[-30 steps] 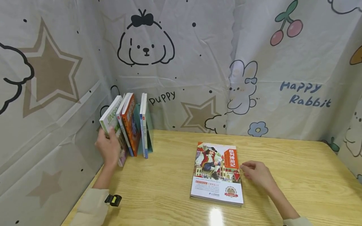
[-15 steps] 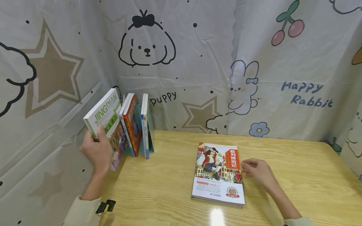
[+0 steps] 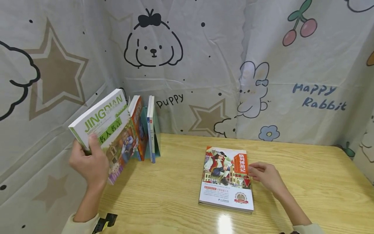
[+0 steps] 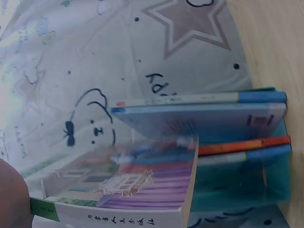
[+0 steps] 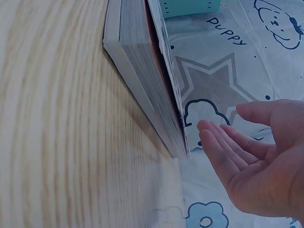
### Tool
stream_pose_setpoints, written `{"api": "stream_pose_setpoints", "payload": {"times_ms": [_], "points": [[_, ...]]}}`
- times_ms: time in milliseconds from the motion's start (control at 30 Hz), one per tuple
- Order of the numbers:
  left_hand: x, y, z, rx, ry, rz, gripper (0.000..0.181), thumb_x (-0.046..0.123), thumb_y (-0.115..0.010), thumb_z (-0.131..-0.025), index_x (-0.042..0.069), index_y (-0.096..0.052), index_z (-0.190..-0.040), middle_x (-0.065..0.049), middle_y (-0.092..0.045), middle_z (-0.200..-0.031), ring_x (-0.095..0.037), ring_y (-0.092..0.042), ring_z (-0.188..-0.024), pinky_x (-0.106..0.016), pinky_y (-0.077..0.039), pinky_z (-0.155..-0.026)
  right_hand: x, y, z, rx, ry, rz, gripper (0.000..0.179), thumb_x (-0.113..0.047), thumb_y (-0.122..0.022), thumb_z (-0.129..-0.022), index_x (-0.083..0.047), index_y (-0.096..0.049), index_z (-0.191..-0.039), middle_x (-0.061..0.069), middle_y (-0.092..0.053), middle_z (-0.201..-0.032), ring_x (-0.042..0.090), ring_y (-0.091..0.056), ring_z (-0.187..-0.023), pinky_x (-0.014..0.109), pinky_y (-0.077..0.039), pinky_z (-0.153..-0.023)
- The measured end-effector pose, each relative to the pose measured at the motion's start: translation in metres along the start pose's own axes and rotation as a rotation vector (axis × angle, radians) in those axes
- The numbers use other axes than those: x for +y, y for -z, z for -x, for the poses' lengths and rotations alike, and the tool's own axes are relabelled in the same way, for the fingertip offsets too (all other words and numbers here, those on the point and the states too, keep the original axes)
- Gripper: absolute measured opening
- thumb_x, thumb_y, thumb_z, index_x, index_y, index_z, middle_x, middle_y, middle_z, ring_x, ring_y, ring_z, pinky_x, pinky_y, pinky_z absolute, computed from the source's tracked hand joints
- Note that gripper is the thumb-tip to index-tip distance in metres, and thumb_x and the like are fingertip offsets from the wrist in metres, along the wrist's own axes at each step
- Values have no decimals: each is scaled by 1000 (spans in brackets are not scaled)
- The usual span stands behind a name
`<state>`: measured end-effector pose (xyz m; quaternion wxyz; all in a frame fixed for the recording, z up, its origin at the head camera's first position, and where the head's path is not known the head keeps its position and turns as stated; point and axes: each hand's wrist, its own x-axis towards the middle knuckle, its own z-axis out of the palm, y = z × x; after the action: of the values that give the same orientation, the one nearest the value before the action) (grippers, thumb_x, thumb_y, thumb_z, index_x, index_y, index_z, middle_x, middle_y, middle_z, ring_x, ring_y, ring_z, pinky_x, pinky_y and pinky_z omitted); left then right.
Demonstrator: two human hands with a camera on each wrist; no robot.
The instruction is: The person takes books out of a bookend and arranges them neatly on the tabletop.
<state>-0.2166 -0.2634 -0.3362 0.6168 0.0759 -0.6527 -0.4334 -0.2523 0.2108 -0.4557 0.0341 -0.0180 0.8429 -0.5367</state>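
My left hand (image 3: 90, 164) grips a white and green paperback book (image 3: 124, 143) by its lower left side, with the thumb on the front cover. The book is tilted in the air, its illustrated cover facing me. In the left wrist view, the white spine of this book (image 4: 118, 217) shows up close, the cover blurred. On the table lies another book (image 3: 225, 175), face up, with a seated figure in a hat on its cover. Beside its right edge is my right hand (image 3: 266, 177), fingers loosely bent and thumb apart in the right wrist view, holding nothing.
Behind the held book, an orange book (image 3: 141, 130) and thin white and blue books (image 3: 151, 136) stand upright in a teal bookend (image 4: 270, 187). Patterned cloth (image 3: 201, 65) closes off the back and left of the wooden table (image 3: 175, 195).
My left hand has drawn the white and green book away from the standing row, toward the left and nearer me, turning its cover into view. My right hand stays almost still.
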Motion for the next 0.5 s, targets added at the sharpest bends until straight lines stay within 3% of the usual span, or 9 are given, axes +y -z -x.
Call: {"api": "stream_pose_setpoints", "payload": {"times_ms": [267, 500], "points": [[21, 4, 11, -80, -23, 64, 23, 13, -63, -98, 3, -73, -116, -11, -74, -103, 3, -66, -73, -9, -43, -54, -4, -1, -1, -31, 17, -60, 41, -16, -61, -101, 14, -57, -128, 27, -65, -118, 33, -68, -102, 37, -56, -85], [33, -1, 24, -164, 7, 146, 22, 8, -63, -97, -5, -72, -113, -4, -74, -99, 1, -67, -72, -10, -45, -54, -8, -6, 0, -73, 119, -83, 42, -19, -63, -100, 12, -58, -129, 27, -65, -120, 37, -66, -105, 36, -57, -84]]}}
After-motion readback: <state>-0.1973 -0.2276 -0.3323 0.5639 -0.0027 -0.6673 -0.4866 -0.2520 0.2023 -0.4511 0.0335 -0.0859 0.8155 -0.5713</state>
